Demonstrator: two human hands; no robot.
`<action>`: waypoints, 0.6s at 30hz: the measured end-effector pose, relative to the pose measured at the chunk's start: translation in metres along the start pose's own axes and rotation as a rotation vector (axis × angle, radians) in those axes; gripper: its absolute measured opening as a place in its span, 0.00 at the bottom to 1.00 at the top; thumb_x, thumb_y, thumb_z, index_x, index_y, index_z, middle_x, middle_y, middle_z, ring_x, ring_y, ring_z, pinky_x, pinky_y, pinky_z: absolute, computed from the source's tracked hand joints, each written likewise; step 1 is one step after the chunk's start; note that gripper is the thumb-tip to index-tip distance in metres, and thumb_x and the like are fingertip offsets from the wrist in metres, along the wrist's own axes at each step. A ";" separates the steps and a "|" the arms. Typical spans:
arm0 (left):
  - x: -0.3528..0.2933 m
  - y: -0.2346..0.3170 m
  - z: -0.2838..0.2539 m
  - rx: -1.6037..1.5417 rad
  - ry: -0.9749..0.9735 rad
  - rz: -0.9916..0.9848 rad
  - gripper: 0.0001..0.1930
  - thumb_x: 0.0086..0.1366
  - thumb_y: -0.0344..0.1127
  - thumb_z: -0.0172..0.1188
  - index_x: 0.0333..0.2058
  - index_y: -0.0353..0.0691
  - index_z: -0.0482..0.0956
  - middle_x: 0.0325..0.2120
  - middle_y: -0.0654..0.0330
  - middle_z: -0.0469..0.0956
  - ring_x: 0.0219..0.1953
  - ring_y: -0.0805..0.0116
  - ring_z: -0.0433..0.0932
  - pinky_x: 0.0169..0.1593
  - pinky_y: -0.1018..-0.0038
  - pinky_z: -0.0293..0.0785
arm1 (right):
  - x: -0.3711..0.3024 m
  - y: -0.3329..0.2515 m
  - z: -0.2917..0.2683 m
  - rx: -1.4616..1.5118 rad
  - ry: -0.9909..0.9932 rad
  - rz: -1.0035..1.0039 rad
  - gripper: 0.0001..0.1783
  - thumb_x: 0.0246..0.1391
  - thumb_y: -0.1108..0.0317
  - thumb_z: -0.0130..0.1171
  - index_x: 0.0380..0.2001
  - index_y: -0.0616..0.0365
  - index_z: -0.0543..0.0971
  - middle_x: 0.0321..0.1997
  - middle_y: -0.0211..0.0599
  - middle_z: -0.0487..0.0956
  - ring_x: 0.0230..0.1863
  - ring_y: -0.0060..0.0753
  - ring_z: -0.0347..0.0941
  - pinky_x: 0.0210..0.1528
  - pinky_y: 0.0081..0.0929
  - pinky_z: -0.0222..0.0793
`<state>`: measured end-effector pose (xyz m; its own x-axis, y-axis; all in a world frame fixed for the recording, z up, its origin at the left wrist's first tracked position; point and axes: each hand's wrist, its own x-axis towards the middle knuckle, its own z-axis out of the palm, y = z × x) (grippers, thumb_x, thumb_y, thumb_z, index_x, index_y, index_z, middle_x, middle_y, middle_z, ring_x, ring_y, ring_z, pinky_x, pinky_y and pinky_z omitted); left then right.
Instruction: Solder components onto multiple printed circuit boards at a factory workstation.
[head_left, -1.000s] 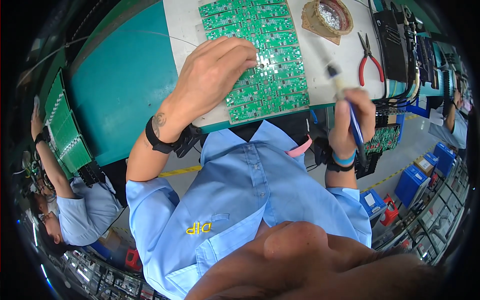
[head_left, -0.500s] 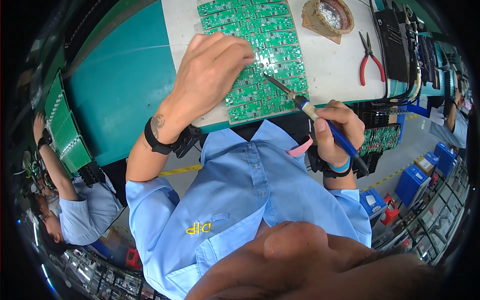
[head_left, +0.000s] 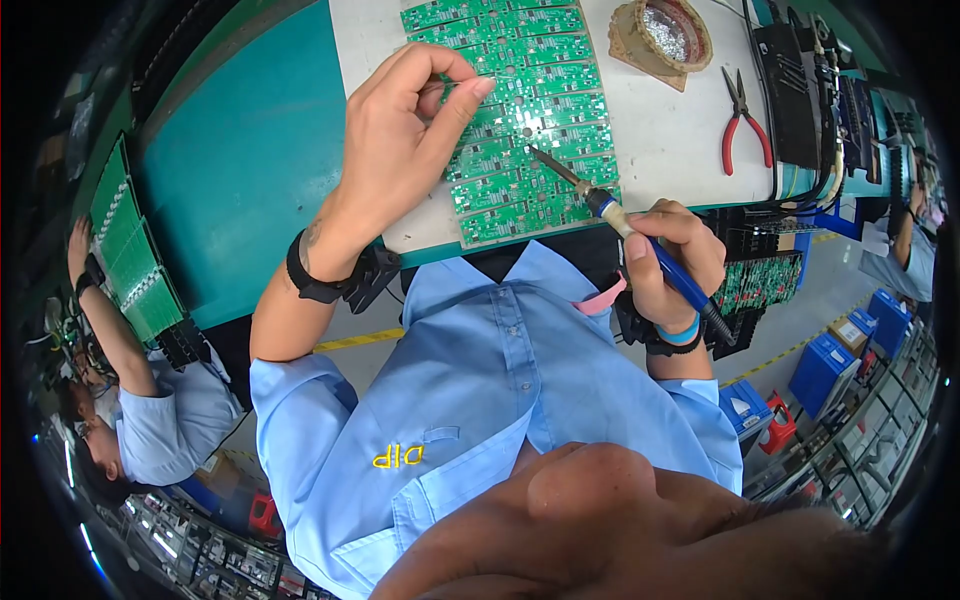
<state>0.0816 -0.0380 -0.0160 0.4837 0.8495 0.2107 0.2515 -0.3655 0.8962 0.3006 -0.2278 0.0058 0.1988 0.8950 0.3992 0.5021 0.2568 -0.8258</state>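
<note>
A panel of joined green circuit boards (head_left: 565, 110) lies on the white part of the bench. My right hand (head_left: 675, 262) grips the blue handle of a soldering iron (head_left: 610, 212) like a pen. The iron's tip reaches over the panel's middle, at or just above its surface; contact cannot be told. Over the panel's left side, my left hand (head_left: 405, 130) pinches thumb and forefinger together on what looks like thin solder wire, barely visible at the fingertips.
A round pot of shiny metal shavings (head_left: 665, 38) stands beyond the panel at right, with red-handled pliers (head_left: 742, 125) nearby. A green mat (head_left: 240, 170) covers the bench's left. More boards (head_left: 765, 280) stand racked at right. At far left a co-worker's arm (head_left: 115, 320) reaches toward upright green boards (head_left: 135, 245).
My left hand has drawn back slightly left and turned, so its thumb and pinch now show. The soldering iron and my right hand have hardly moved.
</note>
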 end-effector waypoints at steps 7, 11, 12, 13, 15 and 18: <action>0.001 0.003 0.003 0.071 0.009 0.211 0.06 0.65 0.28 0.70 0.37 0.36 0.81 0.33 0.61 0.81 0.26 0.73 0.73 0.27 0.76 0.68 | -0.001 -0.003 -0.001 -0.008 -0.033 0.048 0.08 0.56 0.74 0.64 0.36 0.69 0.79 0.26 0.44 0.80 0.23 0.27 0.70 0.26 0.23 0.63; 0.001 -0.002 0.005 0.127 -0.015 0.295 0.05 0.64 0.26 0.68 0.37 0.37 0.81 0.36 0.61 0.83 0.32 0.66 0.78 0.32 0.72 0.72 | 0.000 -0.003 -0.004 0.000 -0.006 0.025 0.08 0.57 0.73 0.64 0.36 0.69 0.79 0.25 0.43 0.79 0.24 0.28 0.70 0.27 0.24 0.63; 0.002 -0.002 0.004 0.127 -0.015 0.296 0.05 0.64 0.26 0.68 0.37 0.37 0.81 0.36 0.61 0.83 0.32 0.66 0.78 0.32 0.72 0.72 | 0.001 -0.002 -0.005 -0.006 0.016 0.021 0.08 0.55 0.74 0.65 0.36 0.68 0.79 0.24 0.42 0.79 0.22 0.27 0.70 0.25 0.22 0.63; 0.002 -0.002 0.001 0.200 -0.047 0.350 0.05 0.64 0.26 0.68 0.37 0.38 0.81 0.37 0.61 0.83 0.34 0.65 0.78 0.35 0.71 0.72 | 0.003 -0.001 -0.006 -0.013 0.039 0.018 0.08 0.54 0.75 0.67 0.35 0.66 0.79 0.23 0.40 0.79 0.20 0.26 0.69 0.24 0.21 0.63; 0.004 -0.002 -0.003 0.345 -0.112 0.456 0.06 0.62 0.24 0.67 0.37 0.39 0.81 0.38 0.63 0.84 0.37 0.61 0.77 0.41 0.68 0.72 | 0.004 0.001 -0.005 -0.020 0.063 0.016 0.08 0.52 0.76 0.68 0.34 0.65 0.79 0.22 0.39 0.79 0.18 0.25 0.69 0.22 0.20 0.62; 0.002 0.000 -0.002 0.317 -0.177 0.450 0.08 0.61 0.24 0.68 0.38 0.40 0.81 0.38 0.64 0.84 0.39 0.61 0.77 0.44 0.66 0.71 | 0.006 0.002 0.004 0.013 0.118 -0.003 0.09 0.50 0.77 0.68 0.34 0.65 0.79 0.22 0.39 0.78 0.18 0.24 0.70 0.22 0.20 0.63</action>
<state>0.0810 -0.0359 -0.0145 0.7271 0.5177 0.4509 0.2147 -0.7953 0.5669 0.2990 -0.2201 0.0051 0.2957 0.8450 0.4455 0.4920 0.2651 -0.8293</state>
